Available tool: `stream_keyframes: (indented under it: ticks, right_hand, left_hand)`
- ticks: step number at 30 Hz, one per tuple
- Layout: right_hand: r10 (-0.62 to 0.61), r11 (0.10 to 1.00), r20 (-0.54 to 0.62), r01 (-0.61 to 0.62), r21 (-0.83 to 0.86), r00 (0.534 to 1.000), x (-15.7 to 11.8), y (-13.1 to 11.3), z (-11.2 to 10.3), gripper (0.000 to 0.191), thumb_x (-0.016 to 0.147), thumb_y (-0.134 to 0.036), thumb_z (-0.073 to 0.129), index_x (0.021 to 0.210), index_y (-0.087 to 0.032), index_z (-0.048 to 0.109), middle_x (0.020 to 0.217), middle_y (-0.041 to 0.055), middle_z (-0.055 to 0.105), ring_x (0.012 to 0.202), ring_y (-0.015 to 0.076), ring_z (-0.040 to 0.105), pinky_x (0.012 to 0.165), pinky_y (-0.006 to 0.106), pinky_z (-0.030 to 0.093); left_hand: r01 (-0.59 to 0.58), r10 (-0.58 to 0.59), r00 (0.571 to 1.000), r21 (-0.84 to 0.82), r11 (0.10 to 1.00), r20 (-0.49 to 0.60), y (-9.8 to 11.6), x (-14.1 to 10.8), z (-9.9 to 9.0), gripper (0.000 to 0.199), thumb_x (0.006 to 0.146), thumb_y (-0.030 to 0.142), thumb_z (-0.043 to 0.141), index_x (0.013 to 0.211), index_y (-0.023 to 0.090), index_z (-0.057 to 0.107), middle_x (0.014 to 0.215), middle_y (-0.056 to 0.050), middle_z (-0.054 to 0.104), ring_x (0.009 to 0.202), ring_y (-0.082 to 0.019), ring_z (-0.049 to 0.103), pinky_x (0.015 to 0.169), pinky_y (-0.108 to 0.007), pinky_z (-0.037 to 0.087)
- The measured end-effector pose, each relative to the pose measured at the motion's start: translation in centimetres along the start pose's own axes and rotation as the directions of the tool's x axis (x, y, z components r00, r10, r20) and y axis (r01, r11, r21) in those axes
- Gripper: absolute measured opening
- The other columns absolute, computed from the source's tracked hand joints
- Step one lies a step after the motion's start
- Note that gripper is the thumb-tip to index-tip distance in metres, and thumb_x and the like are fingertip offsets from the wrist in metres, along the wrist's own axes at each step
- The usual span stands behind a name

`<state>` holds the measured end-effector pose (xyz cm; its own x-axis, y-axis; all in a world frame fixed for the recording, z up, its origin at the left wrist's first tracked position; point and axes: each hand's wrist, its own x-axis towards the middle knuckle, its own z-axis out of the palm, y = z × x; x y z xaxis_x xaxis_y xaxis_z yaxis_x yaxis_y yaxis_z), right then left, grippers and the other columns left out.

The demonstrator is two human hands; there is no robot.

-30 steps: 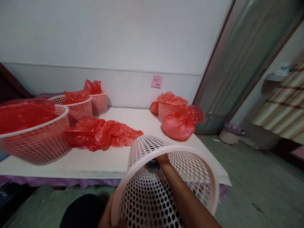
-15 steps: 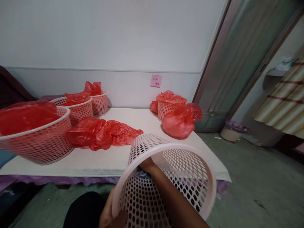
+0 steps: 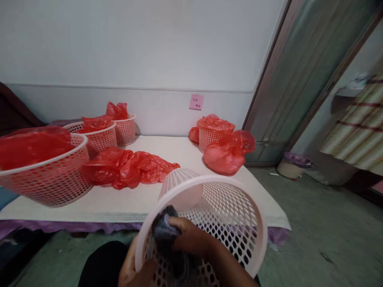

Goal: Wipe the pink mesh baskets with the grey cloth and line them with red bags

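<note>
A pale pink perforated plastic basket (image 3: 231,184) lies tilted in front of me, its mouth facing me. My left hand (image 3: 136,267) grips the basket's rim at the lower left, with the thumb inside and the fingers outside. Inside the basket, my right hand (image 3: 190,237) is closed on a dark grey-blue cloth (image 3: 166,231), bunched against the left part of the wall. Some of the cloth hangs down below the hand in shadow, and its full shape is hidden.
A low table with a white cover (image 3: 119,207) stands ahead. On it are a crumpled red plastic bag (image 3: 131,167), bag-filled baskets (image 3: 60,187) at left, another basket (image 3: 206,137) and a tied red bag (image 3: 226,157) at right. A bin (image 3: 291,167) stands on the floor.
My right hand has come back from deep in the basket towards its mouth, bringing the dark cloth into view. The basket has shifted slightly left; my left hand still grips the rim.
</note>
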<state>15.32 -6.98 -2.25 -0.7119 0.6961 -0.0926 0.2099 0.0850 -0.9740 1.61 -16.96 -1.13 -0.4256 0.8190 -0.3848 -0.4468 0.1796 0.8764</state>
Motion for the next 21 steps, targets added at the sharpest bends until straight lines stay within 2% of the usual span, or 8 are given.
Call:
stream_keyframes:
  ticks: [1, 2, 5, 8, 11, 17, 19, 21]
  right_hand:
    - [-0.046, 0.999, 0.053, 0.045, 0.018, 0.998, -1.2, -0.8, 0.6, 0.038, 0.061, -0.009, 0.059, 0.097, -0.019, 0.066, 0.083, -0.0052, 0.065, 0.079, 0.0149, 0.060, 0.065, 0.020, 0.046]
    - [-0.072, 0.997, 0.047, 0.072, 0.000, 0.996, -2.2, -1.5, 1.2, 0.035, 0.062, -0.010, 0.059, 0.096, -0.019, 0.066, 0.082, -0.0053, 0.064, 0.078, 0.0142, 0.059, 0.066, 0.020, 0.045]
    - [-0.070, 0.990, -0.095, 0.058, -0.130, 0.993, -4.3, -2.8, 2.9, 0.038, 0.072, -0.017, 0.058, 0.109, -0.024, 0.062, 0.094, -0.0025, 0.065, 0.085, 0.0155, 0.060, 0.074, 0.023, 0.045]
    - [-0.114, 0.937, -0.218, 0.032, -0.349, 0.969, -4.4, -2.4, 4.2, 0.048, 0.073, -0.023, 0.064, 0.120, -0.024, 0.056, 0.118, 0.0056, 0.060, 0.106, 0.0227, 0.054, 0.092, 0.032, 0.041]
    - [-0.155, 0.826, -0.241, -0.008, -0.563, 0.958, -3.4, -0.9, 4.7, 0.048, 0.068, -0.020, 0.067, 0.115, -0.023, 0.059, 0.118, 0.0093, 0.058, 0.105, 0.0263, 0.052, 0.092, 0.039, 0.042]
    - [-0.150, 0.534, -0.335, -0.209, -0.819, 0.930, -0.3, 2.8, 3.1, 0.030, 0.083, -0.016, 0.050, 0.108, -0.026, 0.061, 0.103, 0.0074, 0.063, 0.093, 0.0237, 0.057, 0.080, 0.037, 0.044]
    - [-0.119, 0.481, -0.376, -0.277, -0.831, 0.919, 0.8, 4.0, 1.8, 0.028, 0.083, -0.016, 0.049, 0.107, -0.023, 0.063, 0.104, 0.0120, 0.064, 0.095, 0.0271, 0.058, 0.081, 0.041, 0.043]
    - [-0.105, 0.474, -0.429, -0.334, -0.815, 0.897, 1.8, 4.9, 0.5, 0.028, 0.084, -0.015, 0.047, 0.104, -0.018, 0.066, 0.105, 0.0173, 0.065, 0.098, 0.0306, 0.057, 0.083, 0.046, 0.041]
  left_hand:
    - [0.036, -0.035, 0.999, -0.036, 0.999, 0.029, 0.2, 0.3, -0.1, 0.075, 0.053, 0.027, 0.079, 0.125, 0.020, 0.057, 0.092, -0.005, 0.076, 0.092, -0.032, 0.068, 0.077, -0.038, 0.056]
    - [0.065, -0.061, 0.996, -0.076, 0.995, 0.059, 0.4, 0.5, -0.1, 0.081, 0.053, 0.026, 0.079, 0.130, 0.022, 0.053, 0.094, -0.005, 0.075, 0.091, -0.031, 0.069, 0.077, -0.037, 0.056]
    - [0.093, -0.080, 0.992, -0.134, 0.987, 0.095, 0.9, 1.0, -0.3, 0.088, 0.052, 0.021, 0.080, 0.134, 0.025, 0.048, 0.095, -0.004, 0.075, 0.089, -0.029, 0.070, 0.076, -0.035, 0.056]
    - [0.066, -0.064, 0.998, -0.084, 0.994, 0.027, 1.1, 1.3, -0.4, 0.081, 0.054, 0.016, 0.075, 0.131, 0.024, 0.052, 0.087, -0.002, 0.076, 0.088, -0.028, 0.070, 0.074, -0.033, 0.056]
    - [0.057, -0.056, 0.998, -0.051, 0.997, 0.004, 0.9, 1.4, -0.5, 0.080, 0.056, 0.013, 0.071, 0.132, 0.023, 0.050, 0.087, -0.003, 0.076, 0.089, -0.029, 0.070, 0.075, -0.034, 0.056]
    - [-0.009, 0.013, 0.997, -0.052, 0.999, 0.072, -0.1, 0.9, 0.2, 0.075, 0.055, 0.015, 0.068, 0.128, 0.022, 0.054, 0.097, -0.003, 0.075, 0.107, -0.030, 0.063, 0.090, -0.037, 0.050]
    - [-0.047, 0.048, 0.996, -0.013, 0.999, 0.081, -0.4, 0.4, 0.7, 0.071, 0.055, 0.016, 0.066, 0.125, 0.021, 0.057, 0.099, -0.004, 0.075, 0.114, -0.030, 0.059, 0.096, -0.038, 0.047]
    - [-0.084, 0.082, 0.992, 0.015, 0.996, 0.099, -0.5, 0.0, 1.0, 0.068, 0.055, 0.019, 0.065, 0.123, 0.021, 0.059, 0.106, -0.004, 0.073, 0.119, -0.030, 0.055, 0.100, -0.038, 0.044]
